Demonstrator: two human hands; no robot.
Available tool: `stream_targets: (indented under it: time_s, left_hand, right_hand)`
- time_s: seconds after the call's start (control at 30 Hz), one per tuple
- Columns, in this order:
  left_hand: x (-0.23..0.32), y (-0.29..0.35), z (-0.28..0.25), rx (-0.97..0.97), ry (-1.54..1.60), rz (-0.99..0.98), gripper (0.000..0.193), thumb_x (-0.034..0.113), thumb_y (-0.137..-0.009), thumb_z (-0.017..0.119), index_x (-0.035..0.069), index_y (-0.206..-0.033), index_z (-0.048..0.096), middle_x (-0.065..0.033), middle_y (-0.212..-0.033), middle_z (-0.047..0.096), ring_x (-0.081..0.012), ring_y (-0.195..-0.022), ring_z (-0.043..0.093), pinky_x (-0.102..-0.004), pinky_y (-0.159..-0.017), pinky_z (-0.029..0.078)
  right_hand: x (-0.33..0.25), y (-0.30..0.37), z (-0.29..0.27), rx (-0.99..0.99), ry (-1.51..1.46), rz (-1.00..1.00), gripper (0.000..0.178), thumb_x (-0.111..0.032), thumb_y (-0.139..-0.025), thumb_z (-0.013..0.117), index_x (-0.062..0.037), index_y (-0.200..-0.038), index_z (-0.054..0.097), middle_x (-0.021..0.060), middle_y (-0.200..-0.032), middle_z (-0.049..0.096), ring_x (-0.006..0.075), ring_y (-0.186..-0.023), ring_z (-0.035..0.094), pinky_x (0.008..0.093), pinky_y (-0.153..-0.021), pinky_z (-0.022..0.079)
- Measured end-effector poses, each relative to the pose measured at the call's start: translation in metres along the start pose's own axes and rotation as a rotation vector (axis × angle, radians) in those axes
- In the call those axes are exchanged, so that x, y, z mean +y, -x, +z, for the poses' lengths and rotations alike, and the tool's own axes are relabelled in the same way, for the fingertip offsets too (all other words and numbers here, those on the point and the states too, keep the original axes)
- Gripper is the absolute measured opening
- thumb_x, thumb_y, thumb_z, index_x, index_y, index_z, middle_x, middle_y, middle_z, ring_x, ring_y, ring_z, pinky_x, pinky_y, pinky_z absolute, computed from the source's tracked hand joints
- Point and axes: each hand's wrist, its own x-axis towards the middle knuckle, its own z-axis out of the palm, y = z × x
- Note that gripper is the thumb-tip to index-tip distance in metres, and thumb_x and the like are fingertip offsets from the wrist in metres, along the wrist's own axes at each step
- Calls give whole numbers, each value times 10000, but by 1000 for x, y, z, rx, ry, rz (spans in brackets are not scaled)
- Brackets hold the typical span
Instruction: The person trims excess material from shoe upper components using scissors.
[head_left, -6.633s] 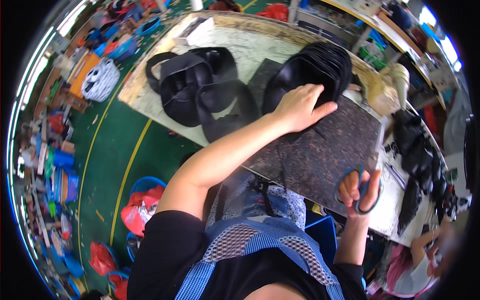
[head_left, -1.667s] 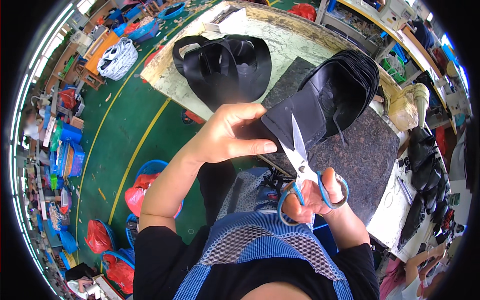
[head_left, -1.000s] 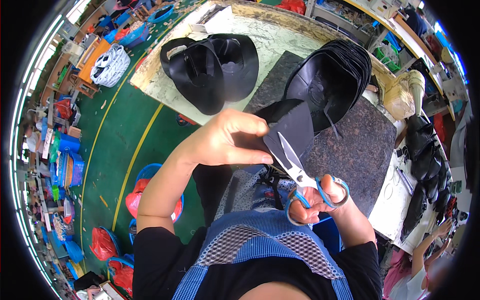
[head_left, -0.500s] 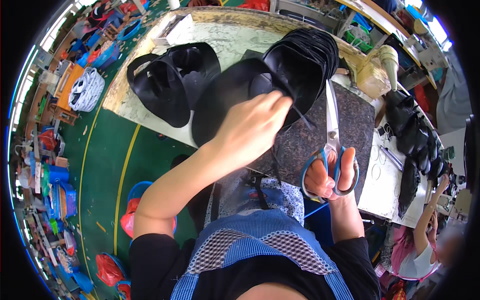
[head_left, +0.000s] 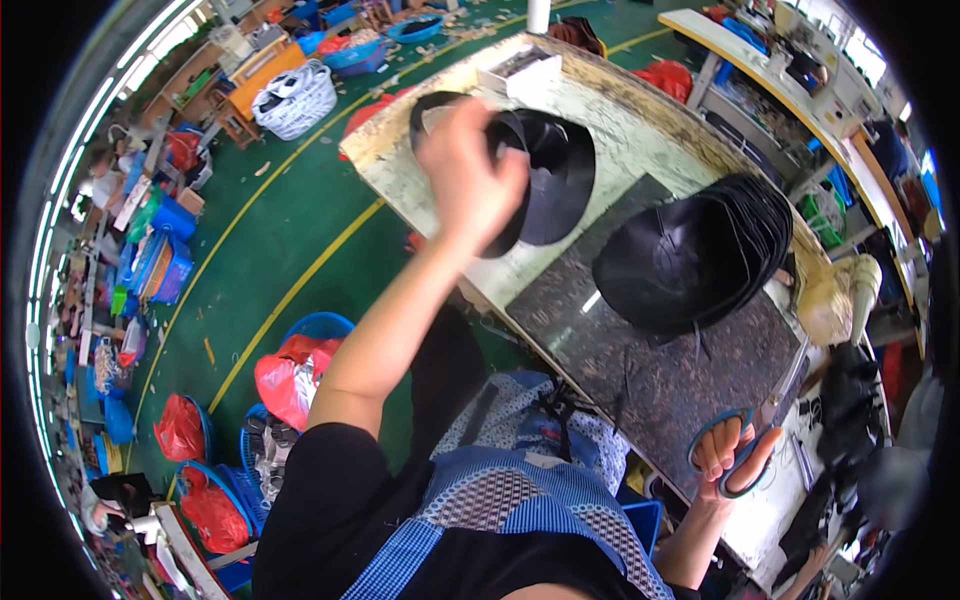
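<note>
My left hand (head_left: 465,175), smeared by motion, is over a small pile of black, curved, leather-like pieces (head_left: 560,180) at the table's left end. Its fingertips are blurred, so I cannot tell whether it grips one. My right hand (head_left: 728,455) holds scissors (head_left: 768,412) with blue-rimmed handles, its fingers through the loops and the blades pointing away over the dark board's right edge. Between the hands, a thick nested stack of similar black pieces (head_left: 690,260) rests on the dark speckled board (head_left: 600,335). Thin black ends hang from the stack's near side.
The worn pale table (head_left: 620,130) has a raised yellowish rim and carries a small white box (head_left: 520,75). A yellowish, taped fixture (head_left: 835,300) stands at its right. Red bags (head_left: 295,375) in blue baskets are on the green floor at left, near a white woven sack (head_left: 295,100).
My left hand has moved from the stack to the left pile; the piece it handled is no longer before the stack. The scissors, still in my right hand, now tilt right. The view has turned.
</note>
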Motion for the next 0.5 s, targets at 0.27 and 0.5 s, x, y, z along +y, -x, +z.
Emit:
stream_targets:
  time_s: [0.27, 0.5]
  left_hand:
    - [-175, 3, -29, -504, 250, -536, 141, 164, -841, 635, 35, -895, 613, -34, -838, 630, -109, -744, 580, -268, -696, 478]
    - [-36, 4, -101, -303, 1138, -988, 163, 247, -903, 572, 91, -935, 534, -78, -949, 628, -144, -825, 610, -255, -698, 513]
  right_hand:
    - [49, -62, 62, -235, 106, 219, 624, -581, -950, 362, -26, -704, 510, 1, -513, 433, 121, -397, 430, 236, -357, 308]
    - [68, -64, 78, -289, 189, 222, 577, -525, -955, 406, 6, -787, 557, -8, -528, 408, 103, -429, 411, 227, -393, 314]
